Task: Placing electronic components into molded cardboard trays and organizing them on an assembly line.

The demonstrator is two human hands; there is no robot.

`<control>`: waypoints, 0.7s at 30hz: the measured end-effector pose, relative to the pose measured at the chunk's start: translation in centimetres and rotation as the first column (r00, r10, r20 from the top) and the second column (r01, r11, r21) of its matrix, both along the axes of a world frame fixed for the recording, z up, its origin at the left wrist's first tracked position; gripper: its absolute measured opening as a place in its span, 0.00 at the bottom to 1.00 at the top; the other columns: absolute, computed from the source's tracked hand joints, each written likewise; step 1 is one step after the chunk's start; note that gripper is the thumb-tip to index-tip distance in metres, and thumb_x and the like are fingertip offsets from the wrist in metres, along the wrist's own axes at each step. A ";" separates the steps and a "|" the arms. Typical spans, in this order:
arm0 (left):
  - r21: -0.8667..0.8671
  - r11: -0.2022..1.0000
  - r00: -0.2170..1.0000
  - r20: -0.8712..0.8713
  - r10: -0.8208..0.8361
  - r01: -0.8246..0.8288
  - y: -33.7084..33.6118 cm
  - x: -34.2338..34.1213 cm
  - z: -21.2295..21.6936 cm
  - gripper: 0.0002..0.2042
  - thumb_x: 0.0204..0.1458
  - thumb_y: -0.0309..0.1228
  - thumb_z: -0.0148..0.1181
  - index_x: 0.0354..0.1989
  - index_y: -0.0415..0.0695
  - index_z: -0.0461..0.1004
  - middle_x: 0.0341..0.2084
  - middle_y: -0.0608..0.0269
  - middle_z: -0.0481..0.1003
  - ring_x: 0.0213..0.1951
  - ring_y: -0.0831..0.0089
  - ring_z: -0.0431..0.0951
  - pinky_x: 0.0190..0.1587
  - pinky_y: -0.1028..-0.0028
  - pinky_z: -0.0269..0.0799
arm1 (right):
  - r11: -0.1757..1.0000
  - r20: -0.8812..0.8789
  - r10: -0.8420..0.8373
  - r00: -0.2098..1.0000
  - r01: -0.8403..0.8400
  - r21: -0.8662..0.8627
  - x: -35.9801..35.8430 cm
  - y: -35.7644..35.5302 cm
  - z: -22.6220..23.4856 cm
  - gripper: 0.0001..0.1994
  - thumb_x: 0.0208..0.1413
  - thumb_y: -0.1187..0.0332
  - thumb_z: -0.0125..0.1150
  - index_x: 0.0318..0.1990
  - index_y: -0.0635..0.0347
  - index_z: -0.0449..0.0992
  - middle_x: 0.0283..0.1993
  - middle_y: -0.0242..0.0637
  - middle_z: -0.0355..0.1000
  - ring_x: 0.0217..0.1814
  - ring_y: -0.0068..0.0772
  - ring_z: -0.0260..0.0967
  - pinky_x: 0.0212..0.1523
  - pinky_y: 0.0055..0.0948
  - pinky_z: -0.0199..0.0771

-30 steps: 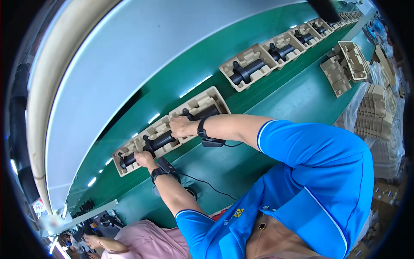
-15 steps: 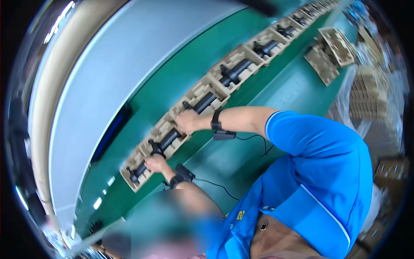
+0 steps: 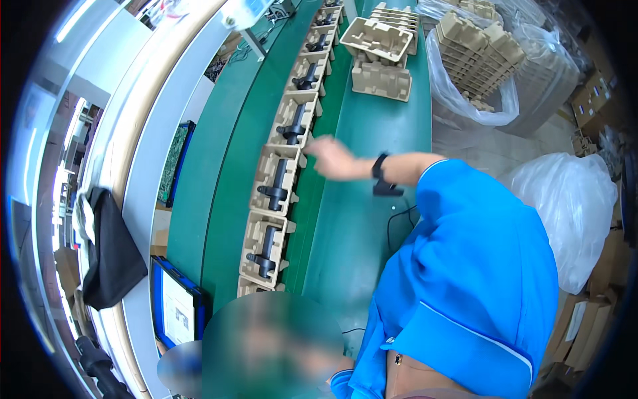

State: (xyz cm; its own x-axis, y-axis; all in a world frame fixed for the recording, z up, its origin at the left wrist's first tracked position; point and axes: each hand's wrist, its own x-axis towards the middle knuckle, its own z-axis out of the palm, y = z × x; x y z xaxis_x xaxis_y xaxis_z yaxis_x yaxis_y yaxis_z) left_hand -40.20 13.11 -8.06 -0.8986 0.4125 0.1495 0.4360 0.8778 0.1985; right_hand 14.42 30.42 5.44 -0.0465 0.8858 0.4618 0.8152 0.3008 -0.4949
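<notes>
Beside the row of trays, my right hand [image 3: 332, 158] hangs slightly blurred, a finger stretched toward the edge of a tan moulded-pulp tray [image 3: 311, 106]. No object shows in it. That tray holds a black cylindrical device [image 3: 292, 130] with a side knob or bracket. Nearer to me lie two more such trays, with a black device [image 3: 279, 176] in one and another black device [image 3: 268, 243] in the other. A blurred patch covers the lower middle of the view, and my left hand is not visible.
The trays run in a line along the green bench [image 3: 359, 159]. Empty pulp trays [image 3: 382, 80] are piled at its far right; a bagged stack of trays [image 3: 465, 60] stands beyond. A tablet-like screen [image 3: 178, 309] and a black cloth [image 3: 109, 249] are at left.
The view has turned, so the tray row now runs nearly straight away from me. My right hand has come off the trays to their right side; my left hand has gone out of sight.
</notes>
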 end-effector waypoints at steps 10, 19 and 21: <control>0.713 0.635 0.741 0.247 -0.625 0.298 -1.1 22.0 3.8 0.21 0.56 0.24 0.52 0.58 0.35 0.60 0.41 0.47 0.73 0.36 0.64 0.77 0.36 0.71 0.71 | 0.498 -0.512 -0.807 0.294 0.805 -0.323 33.3 6.0 4.3 0.40 0.43 0.49 0.65 0.58 0.69 0.59 0.60 0.60 0.54 0.64 0.60 0.49 0.62 0.46 0.54; 0.741 0.578 0.127 0.573 -0.809 0.341 4.7 40.2 12.0 0.26 0.61 0.43 0.49 0.62 0.40 0.57 0.51 0.48 0.69 0.44 0.63 0.76 0.43 0.69 0.74 | 0.761 -0.596 -0.644 0.479 0.475 -0.442 33.6 6.7 -0.9 0.27 0.45 0.62 0.62 0.50 0.67 0.63 0.41 0.55 0.74 0.30 0.44 0.77 0.34 0.37 0.78; 0.773 0.578 0.015 0.596 -0.803 0.261 5.1 46.1 15.4 0.30 0.61 0.46 0.48 0.65 0.42 0.51 0.56 0.47 0.64 0.52 0.59 0.72 0.46 0.63 0.74 | 0.914 -0.781 -0.396 0.482 0.289 -0.284 29.3 4.1 -2.2 0.25 0.45 0.64 0.62 0.50 0.67 0.63 0.39 0.53 0.74 0.28 0.44 0.76 0.28 0.35 0.77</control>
